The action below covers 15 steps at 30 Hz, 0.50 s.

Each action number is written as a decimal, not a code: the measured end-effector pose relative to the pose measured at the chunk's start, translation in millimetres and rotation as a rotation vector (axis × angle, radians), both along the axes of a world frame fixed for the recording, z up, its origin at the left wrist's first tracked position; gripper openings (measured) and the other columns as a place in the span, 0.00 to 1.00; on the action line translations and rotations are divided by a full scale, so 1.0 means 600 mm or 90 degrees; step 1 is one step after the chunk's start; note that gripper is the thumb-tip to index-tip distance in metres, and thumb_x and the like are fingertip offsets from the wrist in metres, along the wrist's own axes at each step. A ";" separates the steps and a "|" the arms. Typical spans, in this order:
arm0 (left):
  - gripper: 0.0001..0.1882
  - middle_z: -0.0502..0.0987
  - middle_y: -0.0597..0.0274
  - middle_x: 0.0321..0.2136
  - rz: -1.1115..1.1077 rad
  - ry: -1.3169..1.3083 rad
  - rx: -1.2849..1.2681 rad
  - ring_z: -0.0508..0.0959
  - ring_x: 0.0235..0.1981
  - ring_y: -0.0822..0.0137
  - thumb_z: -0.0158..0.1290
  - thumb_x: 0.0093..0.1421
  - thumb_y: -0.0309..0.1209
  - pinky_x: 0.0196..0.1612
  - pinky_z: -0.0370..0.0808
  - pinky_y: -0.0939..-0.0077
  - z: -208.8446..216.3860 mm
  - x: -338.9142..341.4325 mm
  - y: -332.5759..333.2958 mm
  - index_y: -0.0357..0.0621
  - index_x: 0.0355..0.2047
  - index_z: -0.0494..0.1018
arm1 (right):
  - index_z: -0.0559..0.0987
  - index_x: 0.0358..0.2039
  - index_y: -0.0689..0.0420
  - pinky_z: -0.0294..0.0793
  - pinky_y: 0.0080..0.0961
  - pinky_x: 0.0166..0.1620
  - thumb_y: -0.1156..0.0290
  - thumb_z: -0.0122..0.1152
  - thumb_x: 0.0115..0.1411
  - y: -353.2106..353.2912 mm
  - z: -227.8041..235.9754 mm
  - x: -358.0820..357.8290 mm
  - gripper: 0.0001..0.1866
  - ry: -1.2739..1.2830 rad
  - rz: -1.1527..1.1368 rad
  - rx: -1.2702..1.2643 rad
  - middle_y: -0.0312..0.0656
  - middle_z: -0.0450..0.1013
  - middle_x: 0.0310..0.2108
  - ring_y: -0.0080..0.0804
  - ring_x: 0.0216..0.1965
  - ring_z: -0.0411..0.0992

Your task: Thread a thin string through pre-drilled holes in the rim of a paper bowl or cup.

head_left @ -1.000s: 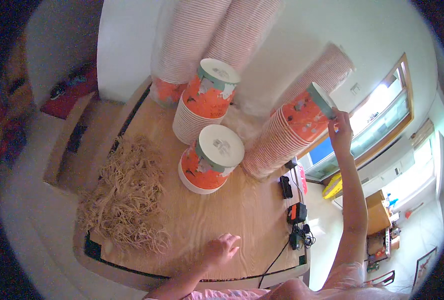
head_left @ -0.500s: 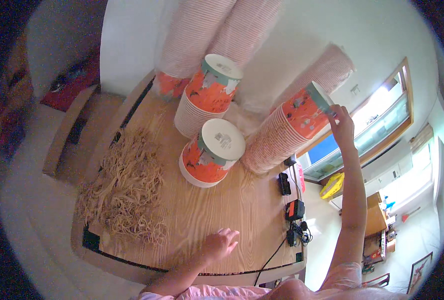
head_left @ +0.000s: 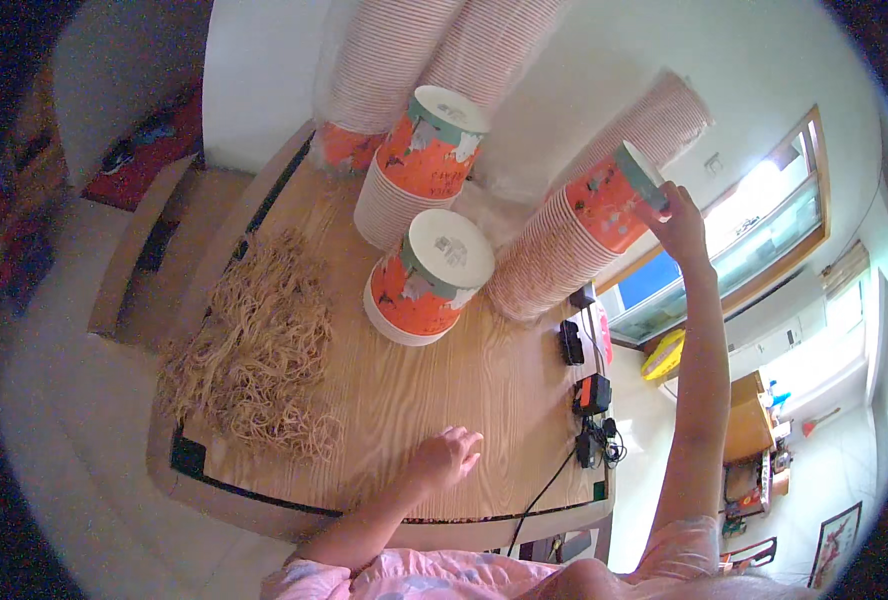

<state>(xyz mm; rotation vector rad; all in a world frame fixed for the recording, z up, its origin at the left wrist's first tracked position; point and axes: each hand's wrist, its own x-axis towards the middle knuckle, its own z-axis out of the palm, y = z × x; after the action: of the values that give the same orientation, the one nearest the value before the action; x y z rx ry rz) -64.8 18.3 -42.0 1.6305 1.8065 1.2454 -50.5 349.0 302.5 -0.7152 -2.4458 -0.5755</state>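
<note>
Out to the right, my right hand [head_left: 678, 222] pinches the green-banded end of the outermost paper bucket [head_left: 609, 203] on a long leaning stack. This bucket is orange with printed pictures; the nested white rims of the stack [head_left: 549, 260] run down below it. My left hand [head_left: 444, 458] rests near the front of the table, its fingers loosely bent and nothing in them. Beyond it stands an upside-down orange bucket [head_left: 419, 300] with a white base on top. A short upside-down stack of buckets [head_left: 426, 155] stands behind that one.
A heap of tan, tangled strands [head_left: 254, 360] covers the left of the wooden table [head_left: 384, 400]. Tall plastic-wrapped bucket stacks [head_left: 389, 65] lean at the back. Black adapters and cables [head_left: 591, 395] lie along the right edge, near a window [head_left: 754, 225].
The whole view has tilted, so the table and buckets sit slightly higher in it. My right hand remains at the same bucket's end. My left hand's fingers have curled a little more.
</note>
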 end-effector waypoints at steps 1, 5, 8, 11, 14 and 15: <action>0.15 0.73 0.53 0.35 0.004 -0.009 0.010 0.74 0.38 0.53 0.53 0.54 0.33 0.40 0.73 0.62 0.000 0.000 -0.001 0.41 0.41 0.70 | 0.70 0.40 0.56 0.72 0.30 0.32 0.63 0.67 0.47 -0.002 0.004 0.004 0.22 -0.025 0.022 -0.016 0.42 0.69 0.32 0.34 0.30 0.72; 0.16 0.74 0.51 0.35 0.003 0.009 0.030 0.75 0.37 0.51 0.53 0.54 0.33 0.40 0.73 0.61 0.001 0.002 -0.002 0.41 0.42 0.70 | 0.70 0.42 0.56 0.72 0.29 0.34 0.62 0.70 0.44 -0.002 0.018 0.015 0.26 -0.076 0.063 -0.050 0.42 0.69 0.34 0.32 0.31 0.72; 0.15 0.74 0.50 0.35 -0.014 0.016 0.009 0.75 0.37 0.51 0.52 0.55 0.33 0.41 0.73 0.60 0.001 0.000 -0.001 0.41 0.42 0.70 | 0.68 0.46 0.56 0.72 0.37 0.37 0.53 0.65 0.47 0.011 0.016 0.015 0.30 -0.074 0.043 -0.066 0.50 0.68 0.36 0.46 0.36 0.72; 0.15 0.74 0.50 0.35 -0.014 0.035 0.040 0.75 0.37 0.51 0.52 0.55 0.34 0.40 0.73 0.60 -0.011 0.000 0.004 0.41 0.41 0.71 | 0.65 0.49 0.56 0.71 0.39 0.41 0.55 0.63 0.49 0.006 0.001 0.002 0.31 -0.054 0.019 -0.110 0.51 0.67 0.40 0.49 0.39 0.70; 0.14 0.74 0.50 0.34 0.015 -0.037 -0.004 0.75 0.36 0.49 0.53 0.54 0.31 0.40 0.73 0.60 0.009 -0.005 -0.001 0.41 0.41 0.71 | 0.65 0.50 0.57 0.69 0.41 0.45 0.58 0.59 0.53 -0.016 -0.037 -0.003 0.28 0.054 0.079 0.121 0.53 0.65 0.44 0.51 0.44 0.67; 0.14 0.74 0.50 0.34 0.024 -0.038 -0.013 0.75 0.36 0.49 0.53 0.54 0.31 0.40 0.73 0.60 0.009 -0.007 -0.001 0.41 0.41 0.71 | 0.65 0.50 0.57 0.69 0.41 0.45 0.58 0.59 0.53 -0.035 -0.059 -0.005 0.28 0.054 0.087 0.112 0.53 0.65 0.44 0.51 0.44 0.67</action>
<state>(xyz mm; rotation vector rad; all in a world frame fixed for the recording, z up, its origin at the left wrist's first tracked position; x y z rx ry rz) -68.8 17.7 -36.6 1.5395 1.8149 1.2744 -53.8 328.0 266.9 -0.4869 -2.3095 -0.6816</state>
